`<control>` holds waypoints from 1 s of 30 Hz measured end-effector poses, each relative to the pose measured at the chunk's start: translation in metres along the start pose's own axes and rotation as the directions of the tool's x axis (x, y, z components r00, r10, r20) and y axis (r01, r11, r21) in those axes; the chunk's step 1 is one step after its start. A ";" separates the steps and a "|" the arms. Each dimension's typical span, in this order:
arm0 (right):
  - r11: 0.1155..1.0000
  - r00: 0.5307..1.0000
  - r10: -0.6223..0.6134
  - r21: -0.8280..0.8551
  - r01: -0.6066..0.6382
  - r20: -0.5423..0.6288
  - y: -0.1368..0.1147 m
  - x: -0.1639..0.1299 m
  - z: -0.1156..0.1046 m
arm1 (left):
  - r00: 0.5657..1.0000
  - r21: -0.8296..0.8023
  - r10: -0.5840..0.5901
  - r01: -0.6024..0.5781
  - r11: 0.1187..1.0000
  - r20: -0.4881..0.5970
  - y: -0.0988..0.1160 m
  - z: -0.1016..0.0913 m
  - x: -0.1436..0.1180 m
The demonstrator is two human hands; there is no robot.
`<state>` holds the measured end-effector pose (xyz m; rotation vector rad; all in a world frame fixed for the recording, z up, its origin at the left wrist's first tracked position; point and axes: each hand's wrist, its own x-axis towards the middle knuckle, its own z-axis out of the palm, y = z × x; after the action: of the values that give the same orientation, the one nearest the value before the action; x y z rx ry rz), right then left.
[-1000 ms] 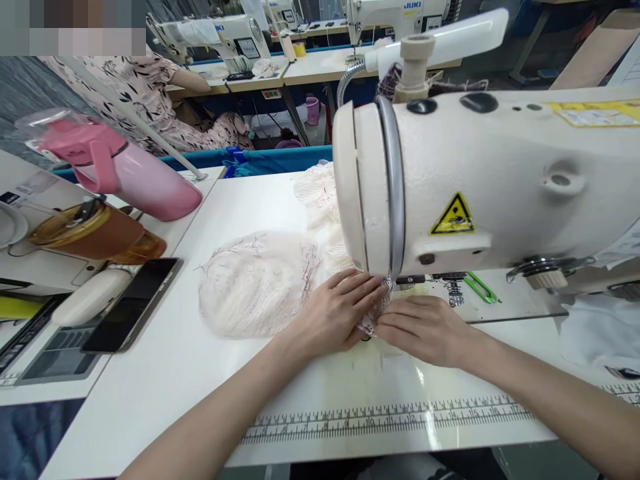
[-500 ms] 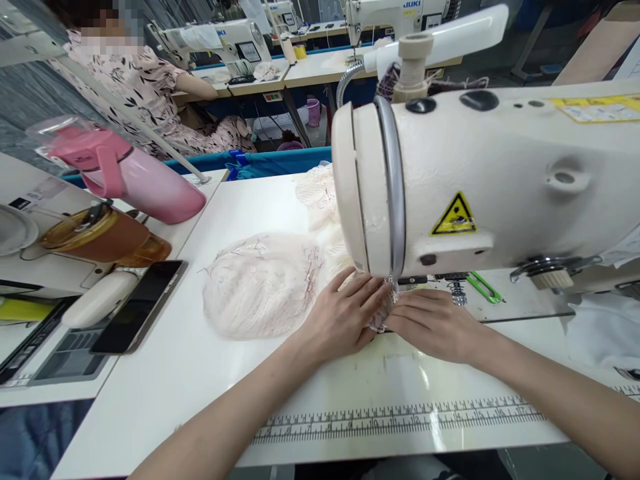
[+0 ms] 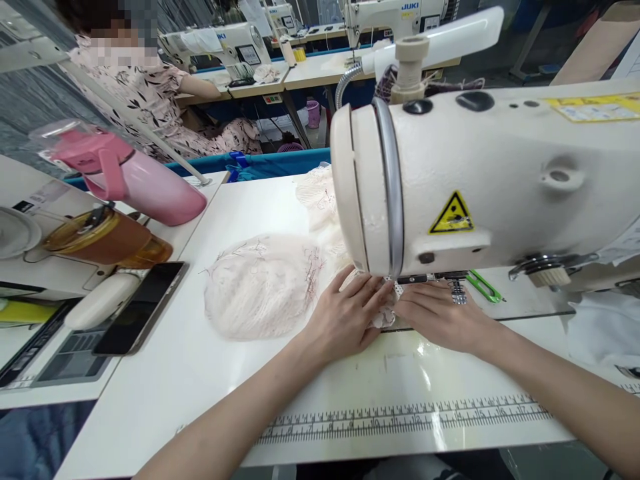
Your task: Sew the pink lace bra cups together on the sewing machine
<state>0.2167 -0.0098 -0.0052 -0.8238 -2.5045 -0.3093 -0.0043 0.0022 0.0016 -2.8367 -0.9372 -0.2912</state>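
Observation:
Under the head of a white sewing machine, a small piece of pale lace fabric lies between my two hands. My left hand grips its left side, fingers bent and pressing down near the needle area. On the other side my right hand has its fingers together at the lace's right edge, fingertips partly hidden behind the machine's metal parts. A round heap of sheer pale fabric with loose dark red threads rests left of my left hand. More cream lace extends behind the machine head.
Green thread snips lie on the machine bed at right. To the left are a phone, a pink bottle and an amber cup. A ruler strip runs along the table's front. Another person sits beyond.
My right hand has shifted slightly right and away from my left, its fingers now farther under the machine head. More of the lace shows between the hands. My left hand has hardly moved.

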 end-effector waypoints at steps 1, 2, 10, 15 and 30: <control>1.000 1.000 0.001 -0.024 -0.002 -0.009 0.001 0.001 -0.002 | 1.000 0.006 0.002 -0.002 1.000 0.008 0.000 0.000 0.000; 0.999 1.000 0.005 -0.049 -0.006 -0.020 0.001 0.002 -0.004 | 1.000 0.011 0.005 -0.005 1.000 0.015 0.000 -0.001 0.000; 0.979 0.995 0.081 -0.183 -0.089 -0.050 0.001 -0.002 -0.007 | 0.999 0.015 0.016 -0.016 1.000 0.034 -0.001 0.001 0.000; 0.971 0.996 0.083 -0.221 -0.088 -0.030 0.003 -0.001 -0.009 | 0.993 0.019 0.084 -0.082 0.996 -0.082 0.000 0.003 -0.003; 1.000 1.000 0.016 -0.021 -0.017 -0.014 -0.001 0.001 -0.003 | 0.975 -0.061 0.109 -0.123 0.991 -0.196 -0.002 0.002 -0.002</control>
<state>0.2163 -0.0107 -0.0024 -0.8471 -2.4840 -0.3355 -0.0064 0.0029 -0.0007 -2.8499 -0.7341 -0.5843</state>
